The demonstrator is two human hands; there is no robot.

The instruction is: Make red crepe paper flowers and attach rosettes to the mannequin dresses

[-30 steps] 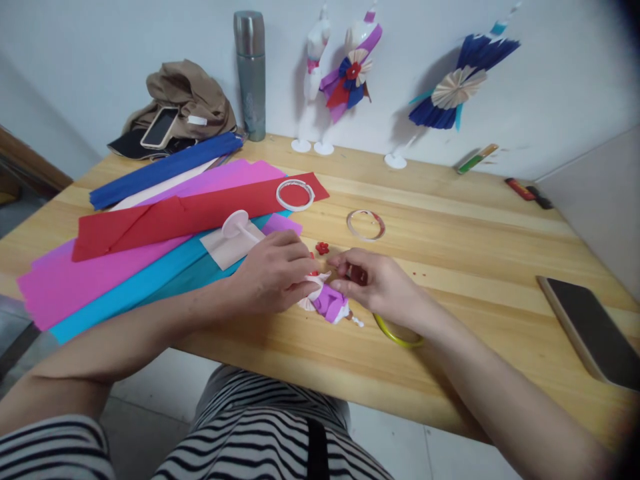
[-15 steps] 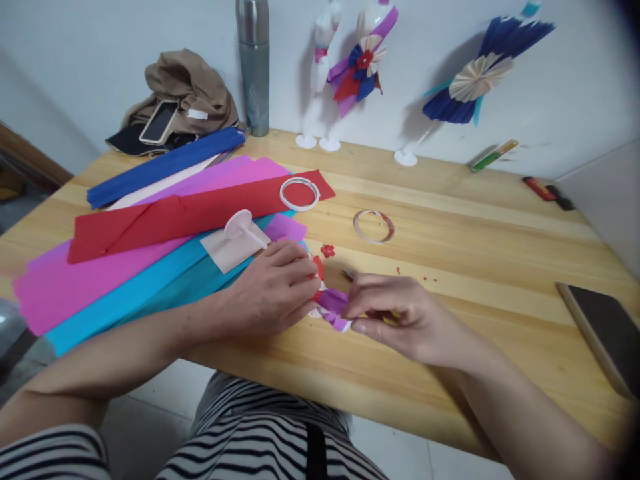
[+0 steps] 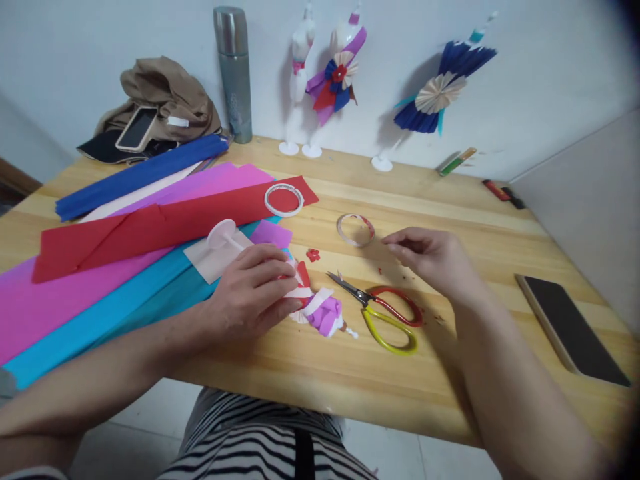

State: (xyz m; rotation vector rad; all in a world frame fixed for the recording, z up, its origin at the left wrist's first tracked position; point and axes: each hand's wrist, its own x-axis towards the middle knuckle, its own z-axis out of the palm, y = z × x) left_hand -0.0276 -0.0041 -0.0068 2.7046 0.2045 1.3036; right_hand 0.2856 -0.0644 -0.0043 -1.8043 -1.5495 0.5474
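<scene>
My left hand (image 3: 263, 288) is closed around a small mannequin figure (image 3: 325, 316) dressed in purple and red paper, lying on its side on the table. A white strip crosses its purple top, and its white disc base (image 3: 221, 233) shows beyond my fingers. My right hand (image 3: 433, 260) hovers above the table just right of a thin tape ring (image 3: 355, 229). Its thumb and index finger are nearly together, and anything between them is too small to make out. Scissors (image 3: 377, 310) with red and yellow handles lie partly open beside the figure. A red paper flower (image 3: 313, 255) lies behind it.
Folded coloured crepe paper (image 3: 150, 230) covers the left side, with a second tape ring (image 3: 284, 199) on it. Dressed mannequins (image 3: 337, 73), a thermos (image 3: 235, 80) and a brown cloth bag (image 3: 165, 87) stand along the wall. A dark tablet (image 3: 573, 330) lies at right.
My right hand has left the figure and moved away to the right and back, near the tape ring. The scissors now lie in full view on the table. My left hand stays on the figure.
</scene>
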